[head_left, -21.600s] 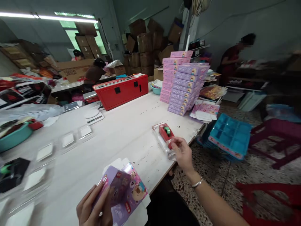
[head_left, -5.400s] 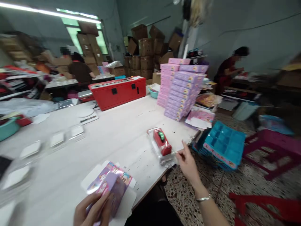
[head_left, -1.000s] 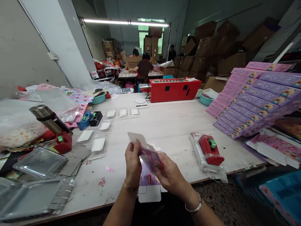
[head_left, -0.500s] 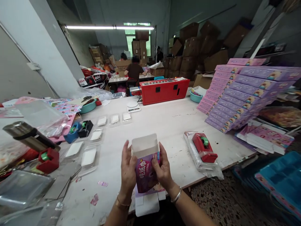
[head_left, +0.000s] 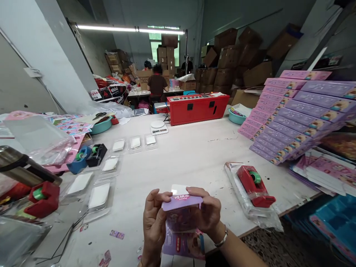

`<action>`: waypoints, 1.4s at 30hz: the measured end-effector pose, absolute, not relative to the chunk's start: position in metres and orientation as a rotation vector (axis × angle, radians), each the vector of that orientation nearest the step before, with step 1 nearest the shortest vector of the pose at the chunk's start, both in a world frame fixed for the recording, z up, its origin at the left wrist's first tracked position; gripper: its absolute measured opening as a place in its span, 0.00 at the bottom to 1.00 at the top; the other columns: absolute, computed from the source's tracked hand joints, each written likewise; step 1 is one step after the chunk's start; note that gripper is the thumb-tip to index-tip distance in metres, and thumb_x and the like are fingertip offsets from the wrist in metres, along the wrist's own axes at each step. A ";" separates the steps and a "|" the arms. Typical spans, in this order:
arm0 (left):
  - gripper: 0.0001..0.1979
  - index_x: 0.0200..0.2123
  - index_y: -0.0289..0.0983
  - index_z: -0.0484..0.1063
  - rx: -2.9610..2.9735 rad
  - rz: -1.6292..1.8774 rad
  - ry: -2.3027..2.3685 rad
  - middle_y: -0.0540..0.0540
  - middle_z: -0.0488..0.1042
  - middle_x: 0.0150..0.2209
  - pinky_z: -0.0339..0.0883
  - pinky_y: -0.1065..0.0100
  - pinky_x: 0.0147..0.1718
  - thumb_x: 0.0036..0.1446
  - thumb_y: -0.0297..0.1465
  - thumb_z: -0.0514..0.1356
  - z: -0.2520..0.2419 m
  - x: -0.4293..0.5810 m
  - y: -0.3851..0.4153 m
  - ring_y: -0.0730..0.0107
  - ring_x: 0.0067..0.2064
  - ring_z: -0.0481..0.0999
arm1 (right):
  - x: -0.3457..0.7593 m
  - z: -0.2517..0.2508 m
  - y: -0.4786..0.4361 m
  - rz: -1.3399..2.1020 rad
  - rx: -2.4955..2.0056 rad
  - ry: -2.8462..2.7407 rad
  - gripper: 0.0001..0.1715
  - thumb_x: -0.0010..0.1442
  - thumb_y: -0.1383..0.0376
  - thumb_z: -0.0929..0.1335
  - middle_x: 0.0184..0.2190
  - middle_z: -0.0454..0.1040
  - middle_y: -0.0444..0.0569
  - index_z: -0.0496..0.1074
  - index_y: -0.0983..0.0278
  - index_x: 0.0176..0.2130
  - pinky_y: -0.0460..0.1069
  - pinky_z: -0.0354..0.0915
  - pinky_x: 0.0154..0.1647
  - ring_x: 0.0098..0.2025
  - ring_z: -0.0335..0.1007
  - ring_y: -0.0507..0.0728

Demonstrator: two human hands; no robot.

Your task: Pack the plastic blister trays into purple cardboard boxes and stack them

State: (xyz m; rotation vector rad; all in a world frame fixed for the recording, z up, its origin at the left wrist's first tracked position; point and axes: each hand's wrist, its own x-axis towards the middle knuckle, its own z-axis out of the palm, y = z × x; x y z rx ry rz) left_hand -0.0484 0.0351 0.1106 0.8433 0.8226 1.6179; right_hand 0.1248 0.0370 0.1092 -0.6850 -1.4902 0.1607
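My left hand (head_left: 155,218) and my right hand (head_left: 208,211) grip a purple printed carton (head_left: 182,202) from its two sides, near the table's front edge. Thumbs and fingertips pinch its raised far panel, which carries pink lettering and has a white flap (head_left: 179,188) sticking up behind. A darker purple surface (head_left: 179,220) shows just below that panel; whether it is a pouch inside or part of the carton I cannot tell. Towards me, the carton's printed face (head_left: 180,243) hangs down with white flaps at the bottom.
At the right stands a red tape dispenser (head_left: 254,185) on a plastic-wrapped pack. Pink and purple boxes (head_left: 306,115) are stacked beyond it. Clear trays with white packs (head_left: 99,195) lie left. A red machine (head_left: 198,109) and white scale (head_left: 159,127) sit farther back; people work behind.
The carton has tilted and moved down and slightly right. Its white open inside is out of sight, and a purple panel now faces up between both hands. The pouch seen in front is largely hidden.
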 end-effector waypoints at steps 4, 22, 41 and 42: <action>0.21 0.46 0.45 0.78 1.122 1.604 0.797 0.46 0.76 0.37 0.74 0.59 0.49 0.54 0.49 0.70 0.116 -0.046 0.040 0.55 0.49 0.79 | 0.128 0.116 0.038 0.171 -0.716 -1.581 0.19 0.72 0.53 0.64 0.41 0.81 0.54 0.71 0.55 0.58 0.61 0.78 0.44 0.45 0.80 0.65; 0.03 0.34 0.46 0.81 1.500 1.786 0.763 0.47 0.76 0.36 0.78 0.60 0.46 0.60 0.31 0.67 0.129 -0.026 0.047 0.59 0.46 0.80 | 0.125 0.140 0.030 0.380 -0.822 -1.472 0.07 0.73 0.62 0.64 0.39 0.73 0.50 0.71 0.57 0.42 0.53 0.74 0.40 0.41 0.74 0.58; 0.11 0.51 0.44 0.74 1.204 1.823 1.099 0.49 0.77 0.42 0.71 0.65 0.47 0.66 0.36 0.60 0.121 0.000 0.038 0.67 0.41 0.76 | 0.125 0.124 0.041 0.052 -0.721 -1.555 0.14 0.71 0.52 0.67 0.36 0.75 0.49 0.72 0.57 0.38 0.57 0.75 0.40 0.41 0.74 0.59; 0.11 0.50 0.44 0.74 1.189 1.850 1.082 0.50 0.77 0.41 0.70 0.65 0.47 0.65 0.35 0.61 0.127 -0.001 0.040 0.68 0.41 0.76 | 0.125 0.125 0.041 0.086 -0.717 -1.537 0.15 0.71 0.49 0.67 0.39 0.76 0.50 0.73 0.57 0.41 0.57 0.75 0.42 0.43 0.74 0.60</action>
